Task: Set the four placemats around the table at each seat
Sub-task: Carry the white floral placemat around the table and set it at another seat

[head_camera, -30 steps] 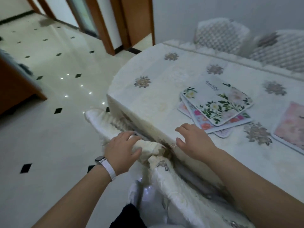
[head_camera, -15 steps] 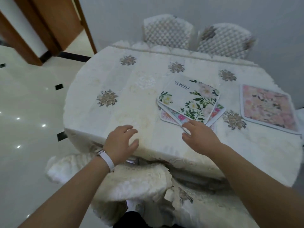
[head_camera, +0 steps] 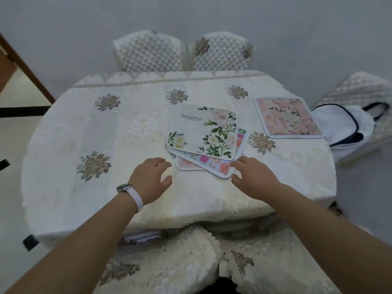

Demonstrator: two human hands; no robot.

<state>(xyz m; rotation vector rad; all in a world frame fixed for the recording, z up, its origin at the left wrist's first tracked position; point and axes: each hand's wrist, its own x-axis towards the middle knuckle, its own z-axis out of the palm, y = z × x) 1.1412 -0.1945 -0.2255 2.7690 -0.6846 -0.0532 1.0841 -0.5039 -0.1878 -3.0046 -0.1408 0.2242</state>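
The right hand's fingertips are spread and lightly curved, with the thumb below them, bracketing the near corner of the blue floral placemat. They sit right at its edge. I cannot tell whether they touch it, and they pinch nothing yet. The right hand hangs low over the cloth behind them. The left hand's fingers are also loose and parted, holding nothing, just beside the stack's left edge. The left hand wears a white-banded watch at the wrist.

The blue floral mat is the middle of three fanned in a stack at the table's centre. The white leafy placemat lies on top and a pink-bordered placemat lies underneath.

A fourth, the pink blossom placemat, lies alone near the right edge of the table. It faces a quilted chair that holds a white bag.

By my reading, one seat is set and three remain. Two quilted chairs stand at the far side, with bare cloth before them, and a covered seat is tucked in at the near side. The hands look ready to lift the stack or draw a mat from it.
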